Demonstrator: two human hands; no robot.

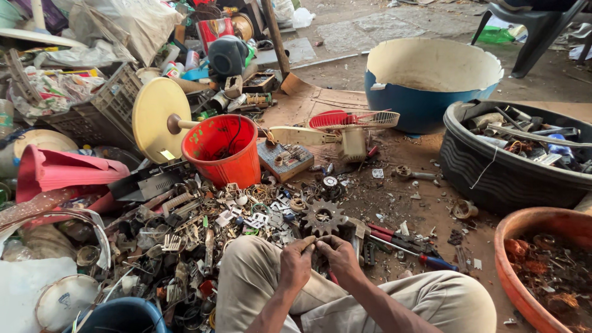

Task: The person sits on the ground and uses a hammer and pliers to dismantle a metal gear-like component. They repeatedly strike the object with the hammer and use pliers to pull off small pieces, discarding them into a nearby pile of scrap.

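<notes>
At the bottom centre of the frame, nearest the camera, the person's knees in light trousers (431,302) framed both hands, which met just above them. The left hand (297,262) and the right hand (339,256) were pinched together on a small piece of scrap (316,242) held between the fingertips; each grip was narrow and closed on that piece, though it was too small to tell what kind of part it was. It sat between the two hands, just below a dark toothed gear (322,217) lying on the ground at the centre of the frame.

Red-handled pliers (401,239) lay just right of the hands. A spread of small metal parts (246,216) covered the floor to the left of centre, with an orange bucket (225,151) standing behind it. A large blue tub (431,83) stood at the upper right, a black tub of metal oddments (493,172) at the right edge, and a brown basin holding tangled wire (524,246) at the lower right.

The step in hand looked like picking a small part apart or checking it by finger. A further move would seem to call for a firm two-handed pinch and a steady pull or twist, the piece being so small.
</notes>
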